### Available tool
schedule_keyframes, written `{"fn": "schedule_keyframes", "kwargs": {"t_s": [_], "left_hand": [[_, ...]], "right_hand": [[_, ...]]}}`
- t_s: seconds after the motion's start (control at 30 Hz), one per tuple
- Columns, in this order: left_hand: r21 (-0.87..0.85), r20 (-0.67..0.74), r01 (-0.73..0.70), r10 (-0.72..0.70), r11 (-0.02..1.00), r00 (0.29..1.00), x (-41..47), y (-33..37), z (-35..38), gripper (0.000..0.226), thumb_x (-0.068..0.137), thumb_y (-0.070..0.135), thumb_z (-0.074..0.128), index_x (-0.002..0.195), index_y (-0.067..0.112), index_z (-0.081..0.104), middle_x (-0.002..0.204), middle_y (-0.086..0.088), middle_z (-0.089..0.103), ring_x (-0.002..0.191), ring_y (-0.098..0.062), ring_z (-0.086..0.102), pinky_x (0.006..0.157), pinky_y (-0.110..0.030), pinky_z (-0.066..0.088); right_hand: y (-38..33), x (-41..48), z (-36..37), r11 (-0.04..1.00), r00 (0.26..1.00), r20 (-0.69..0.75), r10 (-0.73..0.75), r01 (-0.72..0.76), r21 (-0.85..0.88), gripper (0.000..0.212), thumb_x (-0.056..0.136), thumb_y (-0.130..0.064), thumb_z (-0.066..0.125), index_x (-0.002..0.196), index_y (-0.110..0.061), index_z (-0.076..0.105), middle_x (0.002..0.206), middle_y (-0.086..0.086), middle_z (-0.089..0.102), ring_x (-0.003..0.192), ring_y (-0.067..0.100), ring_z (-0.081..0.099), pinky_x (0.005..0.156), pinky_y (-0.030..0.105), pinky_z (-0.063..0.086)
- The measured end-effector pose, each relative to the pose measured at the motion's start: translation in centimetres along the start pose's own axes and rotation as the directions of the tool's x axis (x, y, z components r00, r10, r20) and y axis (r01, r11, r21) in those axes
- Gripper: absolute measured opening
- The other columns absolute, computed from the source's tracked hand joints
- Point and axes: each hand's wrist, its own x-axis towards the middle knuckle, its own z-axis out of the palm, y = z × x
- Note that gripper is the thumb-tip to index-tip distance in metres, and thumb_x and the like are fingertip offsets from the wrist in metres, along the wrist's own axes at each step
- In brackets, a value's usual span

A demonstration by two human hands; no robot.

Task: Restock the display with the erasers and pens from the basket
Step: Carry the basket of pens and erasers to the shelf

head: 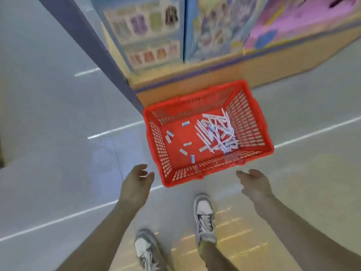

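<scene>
A red plastic basket (252, 122) stands on the floor in front of a shelf unit. Inside it, a heap of white pens (216, 132) lies toward the right, and several small wrapped erasers (183, 151) are scattered over the left of its bottom. My left hand (136, 182) hovers just left of the basket's near corner, fingers loosely curled and holding nothing. My right hand (256, 184) hovers to the right of the near rim, fingers relaxed and empty. Neither hand touches the basket.
A shelf unit (195, 75) with colourful boxed goods rises behind the basket, its dark corner post (109, 61) running down to the left. Grey tiled floor (58, 133) spreads to the left and right. My two feet in grey sneakers (205, 218) stand just behind the basket.
</scene>
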Motion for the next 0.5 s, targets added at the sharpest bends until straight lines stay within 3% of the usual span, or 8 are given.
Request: {"fn": "schedule_keyframes", "kwargs": {"t_s": [0.07,0.13,0.2,0.27,0.33,0.4,0.5], "left_hand": [[-0.031,0.014,0.042,-0.041,0.999,0.999,3.2,-1.1,2.9,0.051,0.089,0.029,0.061,0.135,0.015,0.043,0.122,-0.007,0.056,0.108,-0.027,0.059,0.092,-0.039,0.047],[-0.052,0.057,0.093,-0.090,0.994,0.994,6.3,-1.8,5.4,0.065,0.088,0.031,0.063,0.143,0.013,0.032,0.137,-0.011,0.049,0.118,-0.029,0.053,0.100,-0.040,0.043],[-0.114,0.088,0.135,-0.125,0.984,0.988,8.3,-2.6,7.5,0.071,0.082,0.030,0.070,0.140,0.012,0.034,0.134,-0.011,0.052,0.116,-0.030,0.056,0.099,-0.041,0.044],[-0.171,0.072,0.154,-0.144,0.973,0.987,9.2,-3.4,8.5,0.057,0.080,0.025,0.070,0.128,0.011,0.042,0.122,-0.008,0.060,0.106,-0.031,0.061,0.094,-0.044,0.049],[-0.184,0.054,0.184,-0.177,0.965,0.983,9.5,-4.1,8.8,0.042,0.085,0.018,0.066,0.121,0.011,0.045,0.118,-0.010,0.062,0.101,-0.032,0.063,0.091,-0.047,0.051],[-0.219,0.104,0.228,-0.210,0.949,0.972,8.8,-4.7,8.6,0.041,0.084,0.013,0.066,0.120,0.011,0.047,0.118,-0.011,0.063,0.100,-0.032,0.064,0.090,-0.048,0.052],[-0.242,0.135,0.227,-0.199,0.943,0.971,6.4,-4.9,7.1,0.047,0.082,0.010,0.069,0.122,0.012,0.045,0.115,-0.007,0.062,0.097,-0.027,0.064,0.088,-0.044,0.052]], "right_hand": [[1.8,3.1,2.5,0.979,0.992,0.008,0.126,-0.126,0.160,0.065,0.087,-0.023,0.068,0.139,-0.002,0.037,0.102,0.009,0.053,0.100,0.026,0.055,0.096,0.048,0.048],[2.2,5.0,5.4,0.931,0.971,0.115,0.210,-0.235,0.279,0.059,0.087,-0.024,0.068,0.138,-0.006,0.042,0.107,0.005,0.055,0.106,0.025,0.058,0.085,0.043,0.052],[2.9,6.5,7.9,0.880,0.953,0.197,0.230,-0.290,0.375,0.043,0.088,-0.025,0.067,0.127,-0.014,0.052,0.110,0.003,0.059,0.104,0.025,0.059,0.083,0.042,0.051],[3.1,7.4,10.1,0.821,0.949,0.226,0.222,-0.307,0.482,0.030,0.089,-0.019,0.064,0.117,-0.020,0.054,0.103,0.004,0.066,0.092,0.028,0.065,0.081,0.047,0.053],[3.1,7.8,11.8,0.773,0.960,0.175,0.221,-0.281,0.568,0.027,0.090,-0.002,0.057,0.107,-0.023,0.055,0.095,0.005,0.067,0.074,0.025,0.066,0.061,0.042,0.057],[3.1,7.6,12.5,0.753,0.966,0.074,0.247,-0.239,0.614,0.038,0.085,0.012,0.049,0.102,-0.022,0.056,0.089,0.008,0.064,0.059,0.021,0.063,0.043,0.032,0.053],[2.9,5.9,11.4,0.783,0.965,0.006,0.261,-0.215,0.584,0.044,0.081,0.017,0.046,0.106,-0.017,0.057,0.081,0.008,0.062,0.053,0.020,0.062,0.041,0.031,0.052]]}}
